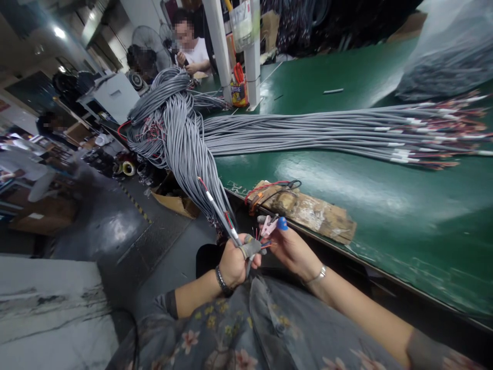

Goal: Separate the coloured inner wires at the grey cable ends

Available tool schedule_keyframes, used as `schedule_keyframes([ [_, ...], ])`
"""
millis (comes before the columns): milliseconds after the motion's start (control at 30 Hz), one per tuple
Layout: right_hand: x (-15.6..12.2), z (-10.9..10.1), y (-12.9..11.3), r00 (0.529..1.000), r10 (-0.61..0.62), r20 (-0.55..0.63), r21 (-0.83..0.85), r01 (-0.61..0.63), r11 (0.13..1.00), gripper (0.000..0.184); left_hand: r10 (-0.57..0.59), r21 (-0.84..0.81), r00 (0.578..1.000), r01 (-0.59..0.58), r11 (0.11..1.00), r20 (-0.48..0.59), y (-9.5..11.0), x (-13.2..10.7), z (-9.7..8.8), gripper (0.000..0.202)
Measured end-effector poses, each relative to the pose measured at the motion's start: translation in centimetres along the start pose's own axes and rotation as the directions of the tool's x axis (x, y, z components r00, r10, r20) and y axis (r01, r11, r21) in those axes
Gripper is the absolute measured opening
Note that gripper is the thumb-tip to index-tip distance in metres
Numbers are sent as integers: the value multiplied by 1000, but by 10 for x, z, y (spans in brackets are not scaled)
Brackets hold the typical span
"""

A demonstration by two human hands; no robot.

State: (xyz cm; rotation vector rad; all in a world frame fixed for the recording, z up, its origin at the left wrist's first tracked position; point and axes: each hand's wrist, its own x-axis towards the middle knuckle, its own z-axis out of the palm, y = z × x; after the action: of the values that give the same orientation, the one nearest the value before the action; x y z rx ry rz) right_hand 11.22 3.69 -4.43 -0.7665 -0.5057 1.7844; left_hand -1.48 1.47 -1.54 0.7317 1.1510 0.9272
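My left hand (235,259) is closed around grey cable (220,210), with grey covers on its fingers. From its fist, thin coloured wires (266,245) fan out to the right. My right hand (295,252) wears a blue finger cover and pinches a small pink clip-like tool (268,225), just above those wires. Whether the tool touches the wires I cannot tell. Beyond my left hand, a thick bundle of grey cables (185,128) hangs over the table's edge. Some cable ends there show white sleeves and bare coloured wires.
On the green table (385,200) lies a long row of grey cables (308,131) with stripped ends at the right. A worn wooden board (316,210) with wires sits at the near edge. White posts (252,67) rise behind. A co-worker (192,51) sits beyond; an open carton (175,200) stands below.
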Motion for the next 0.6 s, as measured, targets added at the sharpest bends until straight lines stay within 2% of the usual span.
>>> schedule_keyframes([
  [100,0,1,-1,1000,9,-28,46,-7,999,45,-8,-14,1000,8,1000,-5,0,1,0,40],
  [433,1,0,3,998,-18,-56,33,20,999,43,-24,32,1000,25,999,-6,1,0,0,41],
  [600,-2,-1,-3,999,48,1,43,-48,998,45,17,54,1000,-17,998,-7,1,-5,-1,42],
])
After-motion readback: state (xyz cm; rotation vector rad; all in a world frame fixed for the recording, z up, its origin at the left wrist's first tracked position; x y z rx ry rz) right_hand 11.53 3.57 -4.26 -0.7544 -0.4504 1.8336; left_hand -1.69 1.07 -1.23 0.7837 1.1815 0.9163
